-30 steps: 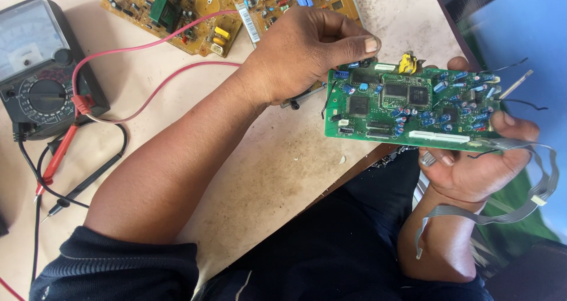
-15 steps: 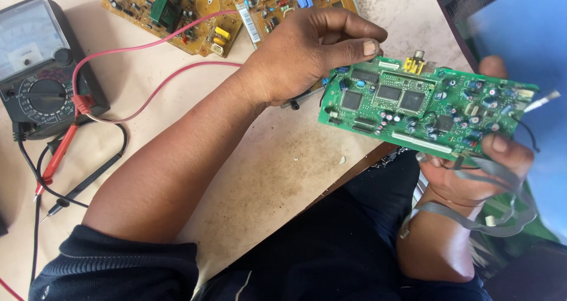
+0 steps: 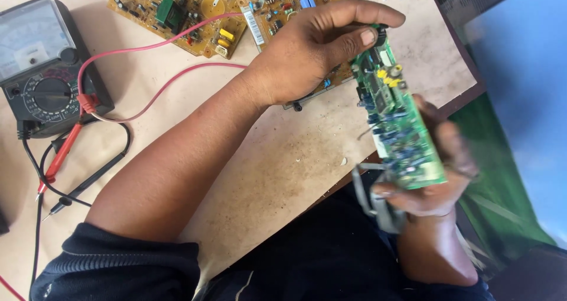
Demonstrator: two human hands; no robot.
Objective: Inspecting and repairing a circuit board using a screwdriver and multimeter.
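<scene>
Now green circuit board tilted between hands: left hand pinches top, right hand grips bottom.

Bright, even daylight falls across the pale, scuffed wooden tabletop, casting only soft, short shadows beneath the left forearm and the looping red test lead. The narrow green printed circuit board and the right hand gripping it are smeared by motion blur. The blue area at the right edge is out of focus.
</scene>
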